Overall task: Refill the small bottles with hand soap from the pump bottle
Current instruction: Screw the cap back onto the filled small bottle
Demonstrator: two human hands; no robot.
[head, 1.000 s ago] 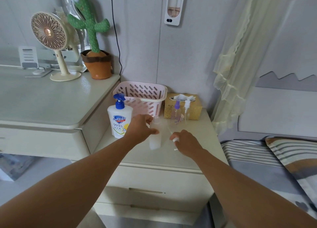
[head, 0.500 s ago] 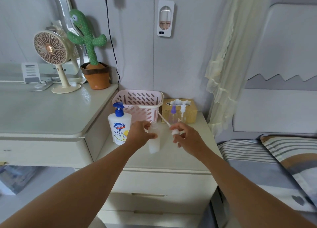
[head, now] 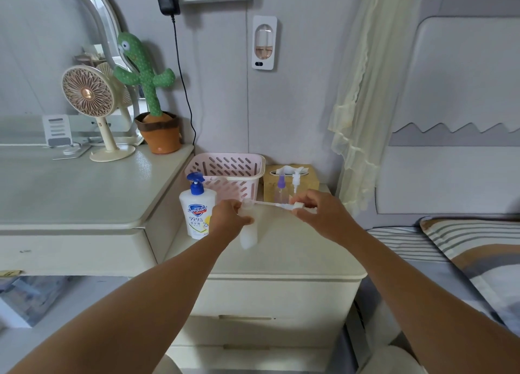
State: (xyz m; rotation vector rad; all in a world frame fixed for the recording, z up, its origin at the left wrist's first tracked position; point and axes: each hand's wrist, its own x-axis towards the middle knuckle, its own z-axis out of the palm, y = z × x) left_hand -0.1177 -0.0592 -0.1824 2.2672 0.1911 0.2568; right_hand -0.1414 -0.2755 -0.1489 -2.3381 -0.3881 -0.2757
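Bottle (head: 249, 237), small and cloudy, is being gripped round its upper half by the left hand (head: 229, 219), fingers curled, probably to steady the neck; whether its base is touching the table (head: 295, 255) I cannot tell. Facing it, the right hand (head: 320, 216) is pinching the pump cap (head: 299, 206), whose tube (head: 267, 203) is reaching sideways to that neck. Soap bottle (head: 197, 213) is standing just left, handy for filling, while two more small bottles (head: 281, 190) are waiting behind, before the tissue box (head: 308, 176).
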